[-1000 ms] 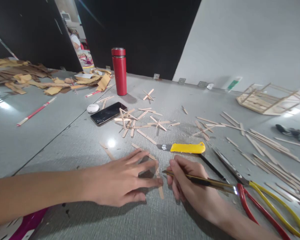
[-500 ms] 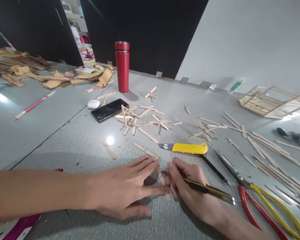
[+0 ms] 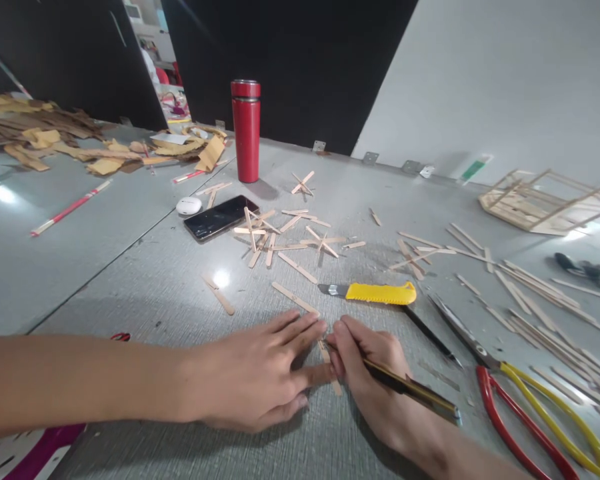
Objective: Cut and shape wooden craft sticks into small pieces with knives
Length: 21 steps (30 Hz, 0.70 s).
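Observation:
My left hand (image 3: 260, 373) lies flat with fingers spread, its fingertips pressing a small wooden craft stick (image 3: 337, 387) to the grey table. Closed around a slim gold-and-black craft knife (image 3: 410, 390), my right hand (image 3: 370, 373) rests just right of that stick. The knife's tip is hidden behind my fingers, near the stick's upper part. Another craft stick (image 3: 294, 297) lies just beyond my left fingertips. Past both hands is a yellow box cutter (image 3: 380, 293) with its blade out, and a thin black tool (image 3: 434, 338) reaches out from under it.
Scissors (image 3: 490, 363) with red and yellow handles lie at the right, near loose sticks (image 3: 560, 347). Farther back stand a red flask (image 3: 247, 133) and a stick frame (image 3: 545, 203). A phone (image 3: 221, 218), white earbud case (image 3: 189, 206) and cardboard scraps (image 3: 110, 157) are at the left.
My left hand has shifted slightly right, and its thumb has drawn in toward the fingers. The rear end of the knife has swung down and a little left in my right hand.

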Tool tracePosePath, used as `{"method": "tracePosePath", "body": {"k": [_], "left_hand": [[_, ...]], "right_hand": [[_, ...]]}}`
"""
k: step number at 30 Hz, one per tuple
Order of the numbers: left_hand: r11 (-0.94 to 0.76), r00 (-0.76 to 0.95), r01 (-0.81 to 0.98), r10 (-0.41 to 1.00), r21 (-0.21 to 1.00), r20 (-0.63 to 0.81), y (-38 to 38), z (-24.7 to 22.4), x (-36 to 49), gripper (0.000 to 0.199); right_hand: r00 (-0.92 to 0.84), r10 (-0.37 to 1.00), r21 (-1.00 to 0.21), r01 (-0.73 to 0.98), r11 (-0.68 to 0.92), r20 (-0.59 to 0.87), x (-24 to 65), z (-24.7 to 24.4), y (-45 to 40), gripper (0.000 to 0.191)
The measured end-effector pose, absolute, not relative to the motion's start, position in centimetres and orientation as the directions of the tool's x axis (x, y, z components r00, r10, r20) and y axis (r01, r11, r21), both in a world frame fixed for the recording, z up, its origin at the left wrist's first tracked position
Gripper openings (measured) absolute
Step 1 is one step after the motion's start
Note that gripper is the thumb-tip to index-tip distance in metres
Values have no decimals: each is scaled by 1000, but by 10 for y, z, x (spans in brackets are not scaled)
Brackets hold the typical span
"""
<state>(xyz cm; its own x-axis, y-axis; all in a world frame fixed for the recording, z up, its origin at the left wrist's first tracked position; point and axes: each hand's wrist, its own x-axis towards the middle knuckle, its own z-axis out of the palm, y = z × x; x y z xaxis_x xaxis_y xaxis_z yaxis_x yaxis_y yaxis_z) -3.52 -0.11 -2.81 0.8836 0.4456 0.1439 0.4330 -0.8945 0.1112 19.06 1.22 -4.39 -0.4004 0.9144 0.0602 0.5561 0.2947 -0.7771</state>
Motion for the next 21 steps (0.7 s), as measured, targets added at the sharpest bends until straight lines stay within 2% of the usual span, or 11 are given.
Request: {"method": "tracePosePath", "body": {"k": [10,17,21], "left_hand": [[-893,887,439,448,94,114,-2,-24,-35,58],[-887,886,444,455,125,88,0,-22,-35,58],[-894,889,426,442,136,120,0,-24,-35,62]], "right_hand": [[-490,866,-744,542,392,100,195,-41,12,39],[-504,859,-774,508,376,87,198,-40,12,41],[-464,884,-805,504,312,53,198,-39,13,43]]}}
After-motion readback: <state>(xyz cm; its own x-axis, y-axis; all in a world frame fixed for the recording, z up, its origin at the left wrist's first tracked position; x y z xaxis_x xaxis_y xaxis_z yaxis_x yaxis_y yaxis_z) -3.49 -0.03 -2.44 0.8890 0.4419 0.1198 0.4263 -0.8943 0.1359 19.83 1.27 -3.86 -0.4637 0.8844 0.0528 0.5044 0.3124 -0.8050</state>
